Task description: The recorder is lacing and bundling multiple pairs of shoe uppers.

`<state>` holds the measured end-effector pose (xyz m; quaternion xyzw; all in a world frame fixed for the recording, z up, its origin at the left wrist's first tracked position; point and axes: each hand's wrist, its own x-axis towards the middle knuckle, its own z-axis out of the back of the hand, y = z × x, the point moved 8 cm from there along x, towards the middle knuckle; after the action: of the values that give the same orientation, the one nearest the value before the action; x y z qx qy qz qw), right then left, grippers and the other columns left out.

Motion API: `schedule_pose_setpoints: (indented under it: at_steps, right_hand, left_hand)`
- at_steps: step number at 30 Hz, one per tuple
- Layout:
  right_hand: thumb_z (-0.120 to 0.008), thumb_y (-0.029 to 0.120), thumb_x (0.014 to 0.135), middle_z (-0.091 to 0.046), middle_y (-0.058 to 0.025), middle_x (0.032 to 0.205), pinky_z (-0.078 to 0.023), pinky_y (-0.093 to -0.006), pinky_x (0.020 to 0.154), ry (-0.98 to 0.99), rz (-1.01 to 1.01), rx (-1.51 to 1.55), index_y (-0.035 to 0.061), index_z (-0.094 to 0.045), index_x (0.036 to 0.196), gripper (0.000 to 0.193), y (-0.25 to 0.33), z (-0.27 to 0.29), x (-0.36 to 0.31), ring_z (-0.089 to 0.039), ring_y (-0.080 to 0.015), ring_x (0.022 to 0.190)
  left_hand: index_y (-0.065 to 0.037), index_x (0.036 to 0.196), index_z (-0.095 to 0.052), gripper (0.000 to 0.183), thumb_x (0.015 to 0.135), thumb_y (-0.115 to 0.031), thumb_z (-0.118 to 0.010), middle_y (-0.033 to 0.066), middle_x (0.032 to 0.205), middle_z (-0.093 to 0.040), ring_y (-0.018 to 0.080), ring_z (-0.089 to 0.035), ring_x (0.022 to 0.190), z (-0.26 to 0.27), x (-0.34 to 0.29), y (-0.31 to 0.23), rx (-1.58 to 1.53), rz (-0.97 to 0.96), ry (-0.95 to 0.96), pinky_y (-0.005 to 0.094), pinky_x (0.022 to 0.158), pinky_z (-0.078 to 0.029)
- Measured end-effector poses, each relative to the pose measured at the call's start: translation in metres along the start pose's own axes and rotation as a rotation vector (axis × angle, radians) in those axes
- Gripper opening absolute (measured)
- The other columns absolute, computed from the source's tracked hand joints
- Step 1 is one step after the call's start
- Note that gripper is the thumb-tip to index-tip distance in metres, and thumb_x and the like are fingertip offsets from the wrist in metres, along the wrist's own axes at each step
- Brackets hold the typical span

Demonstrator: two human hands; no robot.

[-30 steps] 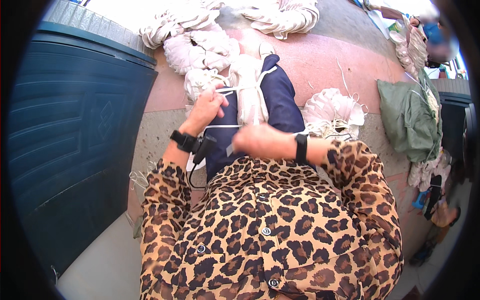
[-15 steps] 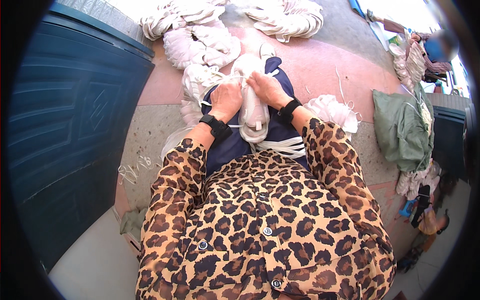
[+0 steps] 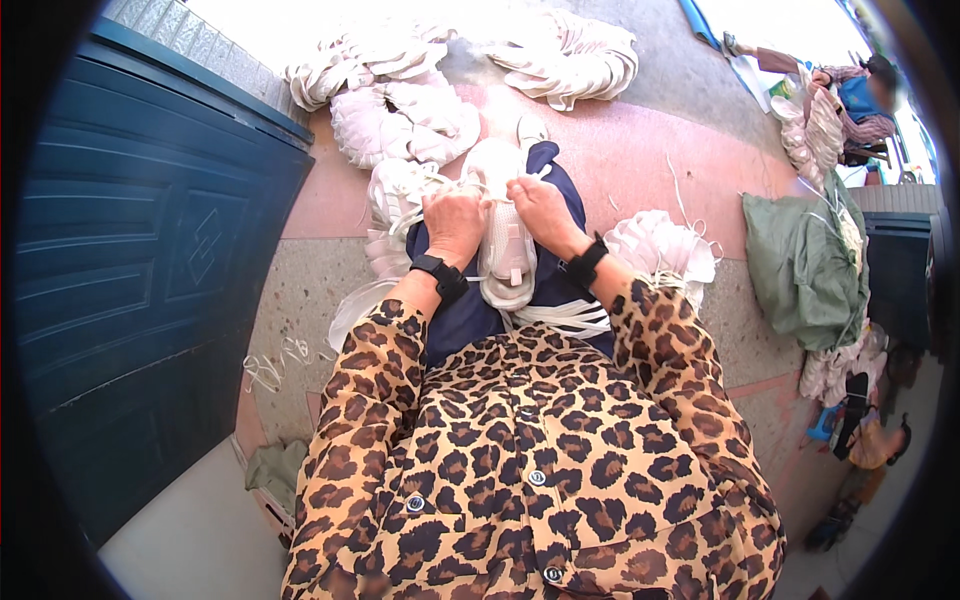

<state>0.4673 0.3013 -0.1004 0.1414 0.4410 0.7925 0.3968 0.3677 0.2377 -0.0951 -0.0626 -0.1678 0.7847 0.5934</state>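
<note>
A white and pale pink sneaker (image 3: 507, 262) rests between my thighs, its rounded end towards me. Over its lace area, my left hand (image 3: 453, 224) is closed in a pinch at the left side. My right hand (image 3: 546, 216) is closed likewise at the right side, a small gap away. Both appear to grip a white shoelace (image 3: 473, 184), whose strands show by the fingers; the exact grip is hidden. A bunch of loose white laces (image 3: 566, 318) lies across my lap. White shoe pieces (image 3: 398, 188) are heaped just beyond my left hand.
Bundles of pale shoe uppers (image 3: 405, 120) lie ahead, with another coiled bundle (image 3: 570, 60) farther off. A pale pile (image 3: 660, 250) sits right of my knee, near a green sack (image 3: 805, 265). A blue door (image 3: 170, 230) stands left. Another person (image 3: 860, 100) sits at far right.
The view has shifted, so the scene sits lower in the picture. My right hand has come slightly nearer to me and a little away from the left; both stay closed at the laces.
</note>
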Motion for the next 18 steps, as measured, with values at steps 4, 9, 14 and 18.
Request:
schedule_pose_setpoints:
  at_steps: [4, 9, 14, 18]
  right_hand:
    - [-0.045, 0.020, 0.086, -0.058, -0.0192, 0.064, -0.046, -0.0356, 0.058, 0.103, -0.229, 0.303, -0.0032, -0.060, 0.080, 0.028, -0.020, -0.013, -0.014, -0.058, -0.0283, 0.059]
    - [-0.051, 0.022, 0.080, -0.060, -0.0206, 0.068, -0.048, -0.0403, 0.061, 0.063, -0.036, -0.175, -0.0018, -0.061, 0.078, 0.026, -0.006, -0.025, -0.007, -0.060, -0.0335, 0.067]
    - [-0.054, 0.028, 0.080, -0.060, -0.0193, 0.069, -0.048, -0.0409, 0.062, 0.055, -0.024, -0.425, 0.0016, -0.063, 0.076, 0.028, 0.001, -0.032, -0.008, -0.061, -0.0335, 0.070]
    - [-0.053, 0.022, 0.079, -0.061, -0.0182, 0.070, -0.049, -0.0391, 0.059, 0.094, 0.056, -0.518, 0.0018, -0.063, 0.075, 0.023, 0.011, -0.040, -0.012, -0.062, -0.0320, 0.067]
  left_hand:
    - [-0.008, 0.085, -0.066, 0.023, 0.075, -0.028, -0.061, 0.0076, 0.075, -0.062, 0.0245, -0.053, 0.086, 0.003, -0.012, 0.001, -0.032, -0.007, 0.044, 0.0402, 0.075, -0.038]
    - [-0.007, 0.101, -0.060, 0.034, 0.074, -0.028, -0.060, 0.0099, 0.092, -0.062, 0.0275, -0.049, 0.094, 0.009, -0.015, -0.008, -0.017, -0.161, 0.124, 0.0413, 0.078, -0.038]
    - [-0.007, 0.093, -0.060, 0.026, 0.072, -0.019, -0.051, 0.0130, 0.094, -0.061, 0.0315, -0.049, 0.098, -0.008, -0.005, -0.003, 0.020, -0.108, 0.400, 0.0466, 0.080, -0.041]
    - [-0.009, 0.090, -0.061, 0.023, 0.072, -0.020, -0.051, 0.0139, 0.090, -0.061, 0.0316, -0.050, 0.098, -0.014, -0.004, 0.005, -0.041, -0.114, 0.418, 0.0443, 0.081, -0.041]
